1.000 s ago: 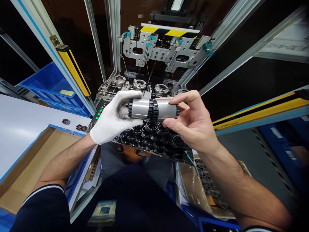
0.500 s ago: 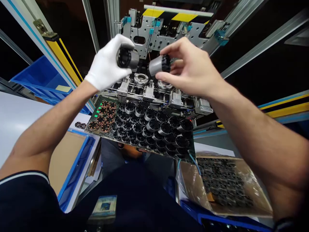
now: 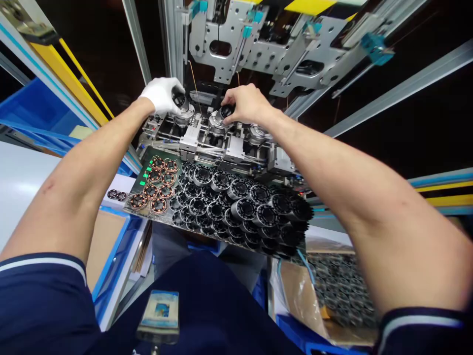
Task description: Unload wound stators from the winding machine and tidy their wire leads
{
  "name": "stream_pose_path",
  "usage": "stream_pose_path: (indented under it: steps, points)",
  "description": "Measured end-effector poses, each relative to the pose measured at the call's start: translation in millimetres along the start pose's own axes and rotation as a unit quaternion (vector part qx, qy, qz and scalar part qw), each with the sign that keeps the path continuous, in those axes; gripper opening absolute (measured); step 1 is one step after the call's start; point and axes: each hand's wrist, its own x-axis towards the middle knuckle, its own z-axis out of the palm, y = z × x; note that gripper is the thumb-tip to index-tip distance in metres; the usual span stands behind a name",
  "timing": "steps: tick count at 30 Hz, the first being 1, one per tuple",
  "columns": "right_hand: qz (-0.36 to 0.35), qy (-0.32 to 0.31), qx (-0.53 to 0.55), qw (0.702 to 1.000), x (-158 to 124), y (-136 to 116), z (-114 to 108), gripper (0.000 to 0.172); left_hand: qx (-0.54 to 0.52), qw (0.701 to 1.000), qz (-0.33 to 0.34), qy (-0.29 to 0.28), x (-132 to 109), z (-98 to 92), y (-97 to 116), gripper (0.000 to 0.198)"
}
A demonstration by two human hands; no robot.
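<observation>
Left hand [image 3: 161, 94], gloved, clenched on a stator [image 3: 180, 98] at the far-left fixture [image 3: 184, 117]; right hand [image 3: 247, 103], bare, clenched on a second stator [image 3: 224, 111] at the next fixture [image 3: 216, 124] to the right. Both seemingly being seated, not yet let go. Third fixture [image 3: 258, 133] unfilled, and a tray [image 3: 148, 162] of many stators waiting near: probably far from done.

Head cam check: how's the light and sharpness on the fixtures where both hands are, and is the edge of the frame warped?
Head view: the left hand and right hand at the fixtures are evenly lit and fairly sharp; the machine interior behind is dark; frame rails fan outward from wide-angle distortion; the lower right sleeve is blurred.
</observation>
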Motion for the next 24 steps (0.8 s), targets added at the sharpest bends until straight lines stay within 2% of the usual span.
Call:
stream_pose_path:
  steps: [3, 6, 10, 14, 18, 21, 24]
  points:
    - [-0.004, -0.025, -0.035, 0.999, 10, 5, -5, 0.067, 0.003, 0.999, 0.027, -0.024, 7, -6.1, 2, 0.078]
    - [-0.016, -0.044, -0.068, 0.997, 17, 3, -10, 0.066, 0.018, 0.998, 0.026, -0.052, 25, -8.9, 6, 0.087]
    - [-0.042, -0.071, -0.078, 0.994, 24, 2, -16, 0.065, -0.001, 0.994, 0.003, -0.108, 50, -5.7, 4, 0.078]
    - [-0.068, -0.094, -0.074, 0.991, 33, 8, -19, 0.068, 0.038, 0.990, 0.073, -0.112, 65, -0.9, -11, 0.096]
    - [-0.095, -0.106, -0.066, 0.988, 41, 13, -20, 0.067, 0.066, 0.983, 0.089, -0.143, 78, -1.9, -20, 0.102]
    - [-0.102, -0.107, -0.052, 0.988, 45, 15, -20, 0.064, 0.048, 0.985, 0.075, -0.148, 79, -4.5, -14, 0.110]
    - [-0.089, -0.100, -0.026, 0.991, 41, 18, -22, 0.064, 0.033, 0.985, 0.067, -0.154, 57, -4.1, 2, 0.110]
